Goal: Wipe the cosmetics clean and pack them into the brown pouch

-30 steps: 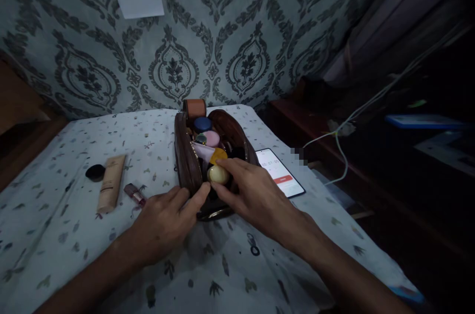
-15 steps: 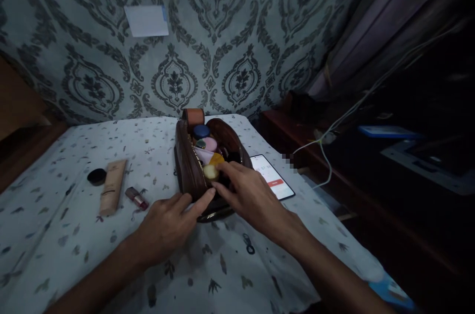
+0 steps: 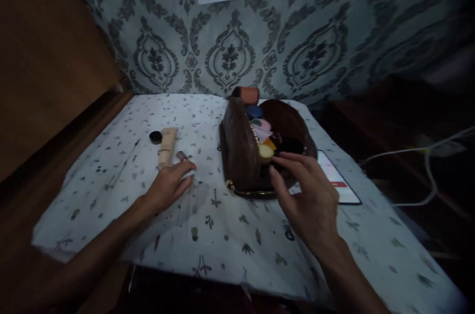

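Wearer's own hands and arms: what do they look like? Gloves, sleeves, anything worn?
Two bare human hands, left and right, five-fingered, no gloves. The left forearm and right forearm are slim and bare, with no sleeve in frame. No watch, bracelet, cable or marking shows on either. No rings visible; light's too dim to judge nails.

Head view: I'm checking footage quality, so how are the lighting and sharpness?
Head view: dim overall, the phone screen glowing pale; head view: deep shadow inside the bag; head view: wallpaper smeared toward the right, tube lettering unreadably soft.
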`<action>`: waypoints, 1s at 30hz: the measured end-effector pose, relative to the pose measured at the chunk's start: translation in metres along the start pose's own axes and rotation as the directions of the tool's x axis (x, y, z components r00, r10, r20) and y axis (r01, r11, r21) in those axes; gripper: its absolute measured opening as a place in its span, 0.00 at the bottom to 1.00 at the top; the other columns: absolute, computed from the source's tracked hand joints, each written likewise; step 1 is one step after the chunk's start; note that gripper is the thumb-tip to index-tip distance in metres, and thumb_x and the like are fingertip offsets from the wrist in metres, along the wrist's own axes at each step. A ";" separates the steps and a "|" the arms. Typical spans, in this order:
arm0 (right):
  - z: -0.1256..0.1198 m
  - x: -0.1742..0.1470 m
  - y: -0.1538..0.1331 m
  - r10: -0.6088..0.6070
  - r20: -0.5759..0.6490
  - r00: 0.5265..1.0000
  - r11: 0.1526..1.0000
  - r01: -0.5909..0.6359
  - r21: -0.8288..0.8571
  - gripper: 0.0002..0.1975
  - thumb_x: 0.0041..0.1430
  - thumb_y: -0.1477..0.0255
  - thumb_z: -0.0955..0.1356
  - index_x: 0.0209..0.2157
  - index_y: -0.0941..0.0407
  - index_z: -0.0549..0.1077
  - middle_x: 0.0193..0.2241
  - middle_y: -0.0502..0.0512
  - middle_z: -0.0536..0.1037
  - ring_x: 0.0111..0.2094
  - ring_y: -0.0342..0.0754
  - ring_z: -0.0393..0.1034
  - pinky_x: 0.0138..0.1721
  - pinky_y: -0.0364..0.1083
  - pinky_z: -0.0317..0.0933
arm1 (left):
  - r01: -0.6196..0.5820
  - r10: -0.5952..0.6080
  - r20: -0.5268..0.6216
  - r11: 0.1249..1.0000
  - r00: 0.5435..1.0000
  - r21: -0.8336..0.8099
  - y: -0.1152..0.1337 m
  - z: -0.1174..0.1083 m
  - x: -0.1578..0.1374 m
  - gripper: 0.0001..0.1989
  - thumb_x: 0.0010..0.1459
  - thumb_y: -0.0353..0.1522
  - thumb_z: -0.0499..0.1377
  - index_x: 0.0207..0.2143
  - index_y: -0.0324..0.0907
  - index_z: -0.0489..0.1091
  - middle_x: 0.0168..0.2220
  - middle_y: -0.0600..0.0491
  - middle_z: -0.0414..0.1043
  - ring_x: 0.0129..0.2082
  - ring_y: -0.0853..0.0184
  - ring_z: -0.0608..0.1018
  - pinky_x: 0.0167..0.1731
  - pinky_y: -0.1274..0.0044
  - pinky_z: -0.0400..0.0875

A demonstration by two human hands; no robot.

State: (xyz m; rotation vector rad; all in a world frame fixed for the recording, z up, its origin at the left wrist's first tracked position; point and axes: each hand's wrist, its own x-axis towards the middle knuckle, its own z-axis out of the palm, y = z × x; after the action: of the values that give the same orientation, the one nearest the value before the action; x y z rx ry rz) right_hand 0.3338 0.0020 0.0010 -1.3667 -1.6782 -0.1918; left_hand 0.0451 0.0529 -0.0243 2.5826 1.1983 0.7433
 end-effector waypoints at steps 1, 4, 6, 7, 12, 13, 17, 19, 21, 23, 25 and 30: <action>0.002 -0.002 -0.002 0.005 -0.014 1.000 1.000 -0.005 0.007 0.08 0.63 0.71 0.68 0.44 0.53 0.76 0.45 0.60 0.76 0.45 0.54 0.74 0.45 0.54 0.71 | 0.106 -0.106 -0.005 0.994 0.994 -0.002 -0.011 -0.007 -0.003 0.13 0.66 0.33 0.48 0.45 0.41 0.70 0.33 0.53 0.77 0.28 0.68 0.77 0.31 0.78 0.70; 0.004 -0.007 -0.010 0.019 -0.070 0.997 0.999 -0.016 0.039 0.09 0.62 0.73 0.68 0.43 0.52 0.77 0.47 0.61 0.75 0.46 0.56 0.74 0.46 0.56 0.71 | 0.405 -0.399 -0.117 0.914 0.909 0.024 -0.051 -0.031 -0.003 0.16 0.64 0.39 0.50 0.43 0.40 0.72 0.28 0.54 0.74 0.24 0.68 0.72 0.29 0.77 0.65; 0.003 -0.009 -0.018 -0.002 -0.115 0.993 0.998 0.009 0.057 0.10 0.62 0.75 0.68 0.44 0.52 0.77 0.48 0.61 0.75 0.46 0.55 0.74 0.46 0.56 0.71 | 0.515 -0.500 -0.197 0.857 0.843 0.032 -0.081 -0.044 0.004 0.19 0.64 0.42 0.50 0.45 0.39 0.72 0.29 0.53 0.74 0.26 0.67 0.72 0.29 0.77 0.64; 0.003 -0.010 -0.023 -0.027 -0.130 0.991 0.997 0.035 0.063 0.11 0.61 0.77 0.69 0.44 0.51 0.76 0.48 0.60 0.75 0.46 0.55 0.74 0.46 0.56 0.71 | 0.547 -0.527 -0.212 0.836 0.823 0.048 -0.095 -0.050 0.008 0.20 0.64 0.42 0.50 0.47 0.39 0.72 0.31 0.52 0.75 0.28 0.66 0.72 0.31 0.77 0.64; 0.022 -0.015 -0.053 -0.204 -0.008 0.979 0.948 0.199 0.247 0.14 0.60 0.81 0.67 0.46 0.53 0.74 0.40 0.58 0.79 0.41 0.50 0.76 0.42 0.50 0.72 | 0.620 -0.622 -0.054 0.763 0.781 0.182 -0.141 -0.056 0.030 0.28 0.62 0.48 0.53 0.59 0.44 0.67 0.47 0.46 0.77 0.45 0.57 0.76 0.40 0.74 0.66; 0.031 -0.016 -0.060 -0.234 0.038 0.972 0.926 0.210 0.315 0.13 0.61 0.81 0.66 0.45 0.54 0.74 0.39 0.58 0.79 0.40 0.49 0.76 0.41 0.49 0.72 | 0.621 -0.635 -0.006 0.754 0.773 0.214 -0.144 -0.054 0.033 0.30 0.61 0.50 0.53 0.60 0.45 0.67 0.49 0.45 0.77 0.47 0.56 0.76 0.41 0.74 0.66; 0.071 -0.020 -0.080 -0.261 0.317 0.912 0.869 0.079 0.489 0.11 0.64 0.78 0.63 0.42 0.57 0.75 0.39 0.59 0.79 0.41 0.48 0.75 0.42 0.47 0.71 | 0.606 -0.644 0.055 0.742 0.763 0.288 -0.147 -0.042 0.034 0.28 0.62 0.52 0.49 0.56 0.48 0.70 0.52 0.47 0.77 0.47 0.56 0.77 0.40 0.74 0.67; 0.092 -0.021 -0.086 -0.180 0.467 0.866 0.856 -0.096 0.507 0.09 0.63 0.77 0.64 0.41 0.56 0.75 0.39 0.57 0.78 0.37 0.46 0.75 0.39 0.45 0.71 | 0.593 -0.625 0.040 0.757 0.780 0.273 -0.148 -0.039 0.032 0.27 0.62 0.52 0.49 0.54 0.46 0.71 0.51 0.47 0.77 0.46 0.55 0.77 0.39 0.74 0.67; 0.108 -0.022 -0.089 -0.069 0.583 0.810 0.836 -0.272 0.477 0.08 0.60 0.76 0.66 0.40 0.56 0.75 0.40 0.56 0.78 0.33 0.44 0.74 0.36 0.43 0.70 | 0.593 -0.613 0.006 0.766 0.790 0.249 -0.148 -0.039 0.029 0.27 0.61 0.51 0.50 0.51 0.44 0.72 0.49 0.46 0.78 0.44 0.55 0.78 0.37 0.74 0.68; 0.119 -0.024 -0.090 -0.014 0.624 0.782 0.792 -0.372 0.484 0.08 0.59 0.76 0.68 0.41 0.56 0.75 0.41 0.56 0.78 0.35 0.44 0.74 0.35 0.42 0.69 | 0.614 -0.616 -0.056 0.766 0.786 0.193 -0.141 -0.043 0.026 0.26 0.60 0.50 0.50 0.49 0.43 0.73 0.46 0.45 0.79 0.42 0.55 0.79 0.37 0.74 0.69; 0.125 -0.029 -0.091 0.015 0.624 0.781 0.745 -0.426 0.514 0.10 0.58 0.75 0.68 0.43 0.57 0.75 0.42 0.57 0.78 0.36 0.44 0.74 0.34 0.42 0.68 | 0.628 -0.616 -0.133 0.772 0.777 0.099 -0.127 -0.048 0.020 0.26 0.60 0.50 0.51 0.47 0.43 0.73 0.44 0.45 0.80 0.41 0.55 0.79 0.38 0.73 0.70; 0.129 -0.043 -0.088 0.075 0.607 0.791 0.653 -0.499 0.569 0.27 0.54 0.74 0.72 0.56 0.54 0.68 0.52 0.59 0.74 0.36 0.44 0.74 0.32 0.42 0.68 | 0.445 -0.447 -0.142 0.894 0.883 -0.048 -0.066 -0.046 0.005 0.26 0.55 0.52 0.55 0.45 0.44 0.74 0.42 0.50 0.81 0.41 0.57 0.81 0.38 0.74 0.74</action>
State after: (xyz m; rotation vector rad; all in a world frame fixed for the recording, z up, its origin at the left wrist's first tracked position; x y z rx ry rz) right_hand 0.1871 0.0210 -0.0655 -1.0915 -1.6363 1.0563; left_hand -0.0192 0.0986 -0.0080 2.1354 1.7414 0.8403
